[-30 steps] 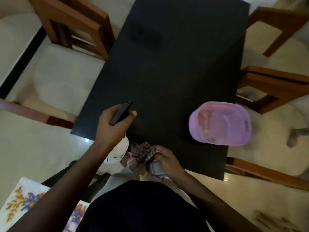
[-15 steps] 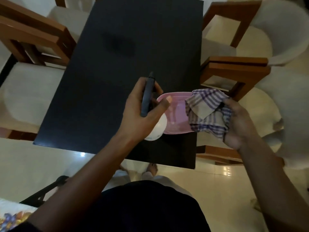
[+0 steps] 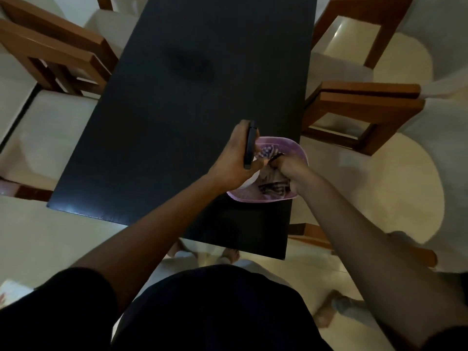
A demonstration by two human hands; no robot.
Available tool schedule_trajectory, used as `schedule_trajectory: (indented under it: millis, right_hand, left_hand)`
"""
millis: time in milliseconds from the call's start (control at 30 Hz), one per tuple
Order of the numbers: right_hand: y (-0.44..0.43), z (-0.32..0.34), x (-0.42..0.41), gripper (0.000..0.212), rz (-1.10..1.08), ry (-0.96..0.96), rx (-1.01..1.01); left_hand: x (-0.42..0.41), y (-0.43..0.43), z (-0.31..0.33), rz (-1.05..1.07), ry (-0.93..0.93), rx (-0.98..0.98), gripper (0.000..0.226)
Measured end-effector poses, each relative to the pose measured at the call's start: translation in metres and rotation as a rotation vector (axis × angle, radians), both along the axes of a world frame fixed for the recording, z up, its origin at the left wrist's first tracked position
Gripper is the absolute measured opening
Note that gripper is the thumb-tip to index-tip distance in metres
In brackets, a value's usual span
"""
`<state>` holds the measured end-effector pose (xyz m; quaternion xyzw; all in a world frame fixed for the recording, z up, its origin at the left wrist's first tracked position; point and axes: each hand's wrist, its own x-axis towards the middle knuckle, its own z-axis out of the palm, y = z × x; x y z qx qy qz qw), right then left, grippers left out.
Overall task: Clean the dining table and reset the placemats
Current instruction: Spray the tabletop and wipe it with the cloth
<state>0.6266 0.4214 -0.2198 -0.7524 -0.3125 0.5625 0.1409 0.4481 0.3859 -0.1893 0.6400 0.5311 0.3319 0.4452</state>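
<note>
The right hand (image 3: 291, 171) is gripping the cloth (image 3: 274, 186) with curled fingers, down in the pink bowl (image 3: 301, 153). The bowl is sitting near the table's (image 3: 177, 122) right edge. The left hand (image 3: 233, 160) is wrapping its fingers round a bottle (image 3: 249, 145). A hard tug could be tipping the bowl off the edge.

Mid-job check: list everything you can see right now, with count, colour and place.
table: one, black, centre of view
basin: one, pink, on table, near right edge
cloth: one, checked purple-white, in the basin
bottle: one, black top, white body, over basin's left rim
chairs: several, brown wood, cream seats, both sides of table
left hand: one, grip round the bottle
right hand: one, grip on the cloth
</note>
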Motion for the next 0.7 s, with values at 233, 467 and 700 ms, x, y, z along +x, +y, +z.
schedule_trajectory:
  millis: [233,467,700]
  right_hand:
    - [0.000,0.001,0.016,0.043,0.412,-0.294,0.292]
    - [-0.011,0.013,0.025,0.041,0.419,-0.346,0.524]
    - [-0.002,0.043,0.011,0.029,0.341,-0.208,0.695]
  left_hand:
    - [0.001,0.002,-0.024,-0.009,0.153,-0.043,0.059]
    - [-0.003,-0.004,-0.027,-0.001,0.182,-0.086,0.086]
    - [-0.045,-0.040,-0.020,0.176,0.095,-0.086,0.085]
